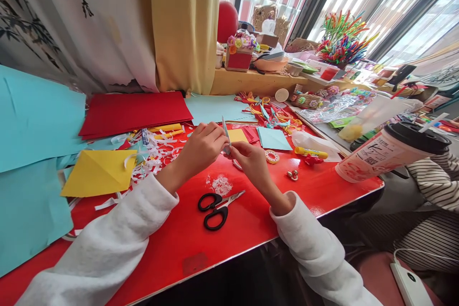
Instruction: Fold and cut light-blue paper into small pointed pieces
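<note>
Left hand, right hand: fingers pinched closed on pale piece, frame centre. Clippings cut; scissors idle; remaining work indeterminable.

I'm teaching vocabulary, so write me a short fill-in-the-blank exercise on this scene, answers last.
Neither the left hand nor the right hand holds the black-handled ____.
The tabletop is coloured ____.
A white ____ pokes out of the black-lidded cup.

Answers: scissors; red; straw.
</note>
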Demonstrator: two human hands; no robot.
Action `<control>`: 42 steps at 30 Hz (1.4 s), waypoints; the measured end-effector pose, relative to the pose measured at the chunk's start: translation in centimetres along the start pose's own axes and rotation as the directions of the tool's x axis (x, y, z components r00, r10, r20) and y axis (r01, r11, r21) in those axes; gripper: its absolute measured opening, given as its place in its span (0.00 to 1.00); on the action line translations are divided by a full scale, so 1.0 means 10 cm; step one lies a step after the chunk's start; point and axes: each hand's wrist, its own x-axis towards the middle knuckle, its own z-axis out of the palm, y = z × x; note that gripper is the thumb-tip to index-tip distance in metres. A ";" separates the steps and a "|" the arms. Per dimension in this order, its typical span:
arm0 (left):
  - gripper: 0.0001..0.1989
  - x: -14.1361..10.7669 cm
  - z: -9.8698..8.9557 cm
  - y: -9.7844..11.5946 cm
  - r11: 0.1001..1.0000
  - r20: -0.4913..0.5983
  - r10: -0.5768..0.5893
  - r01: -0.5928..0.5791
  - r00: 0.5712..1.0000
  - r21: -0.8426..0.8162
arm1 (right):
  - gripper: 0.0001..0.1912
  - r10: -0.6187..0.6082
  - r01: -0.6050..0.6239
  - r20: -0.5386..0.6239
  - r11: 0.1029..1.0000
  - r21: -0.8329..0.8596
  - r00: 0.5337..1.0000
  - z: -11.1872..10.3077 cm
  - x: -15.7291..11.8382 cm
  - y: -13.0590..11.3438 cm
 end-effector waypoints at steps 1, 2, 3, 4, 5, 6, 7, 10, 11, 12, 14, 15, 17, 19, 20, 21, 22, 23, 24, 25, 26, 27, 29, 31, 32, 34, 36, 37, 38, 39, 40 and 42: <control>0.14 0.00 0.00 0.01 1.000 0.001 0.004 -0.004 1.000 0.010 | 0.11 -0.012 0.012 -0.002 1.000 -0.020 1.000 0.00 0.00 0.00; 0.14 0.00 0.00 0.01 1.000 0.002 0.006 -0.006 1.000 0.015 | 0.11 -0.022 0.022 -0.001 0.999 -0.034 1.000 0.00 0.00 -0.01; 0.14 0.00 0.00 0.02 1.000 0.002 0.008 -0.008 1.000 0.015 | 0.11 -0.030 0.030 0.001 0.999 -0.046 1.000 -0.01 0.00 -0.01; 0.14 0.00 0.00 0.02 1.000 -0.002 0.009 -0.009 1.000 0.010 | 0.11 -0.036 0.036 0.003 0.998 -0.055 0.999 -0.01 0.00 -0.01; 0.14 -0.01 0.01 0.02 1.000 -0.005 0.009 -0.009 1.000 0.000 | 0.11 -0.040 0.040 0.006 0.997 -0.064 0.999 -0.01 0.00 -0.01; 0.14 -0.01 0.02 0.02 1.000 -0.007 0.011 -0.011 1.000 -0.016 | 0.11 -0.043 0.043 0.009 0.997 -0.072 0.999 -0.02 -0.01 -0.01; 0.14 -0.01 0.03 0.02 0.999 -0.008 0.014 -0.014 1.000 -0.036 | 0.11 -0.044 0.045 0.012 0.996 -0.079 0.999 -0.02 -0.01 -0.01; 0.12 -0.01 0.06 0.00 0.995 -0.011 0.027 -0.028 1.000 -0.095 | 0.11 -0.055 0.057 0.024 0.992 -0.109 0.998 -0.03 -0.01 -0.01; 0.12 -0.01 0.06 -0.01 0.994 -0.014 0.026 -0.027 1.000 -0.106 | 0.11 -0.060 0.063 0.025 0.990 -0.123 0.998 -0.03 -0.01 -0.01; 0.12 -0.01 0.07 -0.01 0.993 -0.018 0.025 -0.027 1.000 -0.111 | 0.11 -0.066 0.069 0.025 0.988 -0.137 0.997 -0.03 -0.01 -0.02; 0.11 -0.01 0.08 -0.02 0.993 -0.020 0.031 -0.033 0.999 -0.112 | 0.11 -0.077 0.079 0.021 0.982 -0.170 0.997 -0.03 -0.01 -0.03; 0.11 -0.01 0.08 -0.02 0.993 -0.019 0.035 -0.037 0.999 -0.110 | 0.11 -0.083 0.085 0.017 0.978 -0.190 0.996 -0.03 -0.01 -0.03; 0.11 -0.02 0.09 -0.01 0.993 -0.017 0.046 -0.048 0.999 -0.105 | 0.11 -0.094 0.094 0.014 0.969 -0.229 0.996 -0.03 0.00 -0.04; 0.12 -0.02 0.09 -0.01 0.994 -0.015 0.051 -0.052 0.999 -0.100 | 0.11 -0.099 0.099 0.014 0.963 -0.250 0.995 -0.02 0.00 -0.04; 0.12 -0.03 0.09 -0.01 0.994 -0.015 0.051 -0.053 0.999 -0.100 | 0.11 -0.099 0.100 0.016 0.962 -0.253 0.995 -0.02 0.00 -0.04; 0.12 -0.03 0.09 -0.01 0.993 -0.015 0.052 -0.053 0.999 -0.101 | 0.11 -0.098 0.099 0.019 0.963 -0.251 0.995 -0.02 0.00 -0.04; 0.12 -0.03 0.10 -0.01 0.993 -0.016 0.050 -0.051 0.999 -0.107 | 0.11 -0.096 0.098 0.021 0.964 -0.247 0.995 -0.02 0.00 -0.04; 0.12 -0.03 0.10 -0.01 0.992 -0.018 0.045 -0.046 0.999 -0.117 | 0.11 -0.092 0.095 0.023 0.966 -0.242 0.995 -0.03 0.00 -0.05; 0.12 -0.03 0.11 -0.01 0.990 -0.023 0.037 -0.040 0.999 -0.132 | 0.11 -0.088 0.091 0.025 0.968 -0.235 0.996 -0.03 -0.01 -0.05; 0.12 -0.02 0.11 -0.01 0.988 -0.028 0.024 -0.028 0.999 -0.152 | 0.11 -0.082 0.086 0.027 0.971 -0.224 0.996 -0.03 -0.01 -0.05; 0.12 -0.02 0.12 -0.01 0.984 -0.034 0.006 -0.011 0.999 -0.175 | 0.11 -0.073 0.078 0.030 0.976 -0.204 0.997 -0.03 -0.01 -0.05; 0.11 -0.01 0.12 -0.01 0.979 -0.038 -0.019 0.011 0.999 -0.204 | 0.11 -0.060 0.065 0.036 0.983 -0.172 0.998 -0.04 -0.01 -0.05; 0.11 0.01 0.11 -0.04 0.959 -0.039 -0.092 0.078 0.995 -0.273 | 0.11 -0.007 0.011 0.057 0.998 -0.065 0.998 -0.05 0.00 -0.04; 0.10 0.03 0.07 -0.13 0.927 -0.036 -0.207 0.184 0.978 -0.328 | 0.11 0.090 -0.096 0.089 0.993 0.063 0.992 -0.06 0.02 -0.02; 0.10 0.03 0.04 -0.20 0.908 -0.035 -0.282 0.255 0.959 -0.332 | 0.11 0.146 -0.159 0.107 0.980 0.119 0.983 -0.06 0.03 0.00; 0.12 0.00 -0.01 -0.38 0.862 -0.042 -0.459 0.434 0.887 -0.260 | 0.11 0.238 -0.263 0.141 0.945 0.196 0.961 -0.07 0.05 0.02; 0.15 -0.09 -0.03 -0.57 0.809 0.064 -0.583 0.586 0.810 -0.054 | 0.11 0.275 -0.310 0.167 0.919 0.246 0.947 -0.07 0.06 0.04; 0.16 -0.15 -0.02 -0.66 0.800 0.124 -0.594 0.600 0.795 -0.012 | 0.11 0.277 -0.317 0.178 0.910 0.267 0.944 -0.06 0.07 0.04; 0.16 -0.21 0.01 -0.73 0.799 0.176 -0.593 0.601 0.786 0.007 | 0.11 0.276 -0.321 0.187 0.903 0.286 0.943 -0.06 0.07 0.04; 0.14 -0.28 0.04 -0.78 0.797 0.214 -0.594 0.603 0.776 0.025 | 0.12 0.276 -0.326 0.196 0.896 0.303 0.941 -0.06 0.07 0.04; 0.11 -0.33 0.08 -0.82 0.799 0.243 -0.590 0.601 0.770 0.037 | 0.12 0.278 -0.331 0.204 0.889 0.317 0.939 -0.05 0.07 0.03; 0.06 -0.41 0.15 -0.87 0.801 0.275 -0.585 0.597 0.763 0.048 | 0.12 0.283 -0.344 0.216 0.877 0.337 0.934 -0.05 0.06 0.01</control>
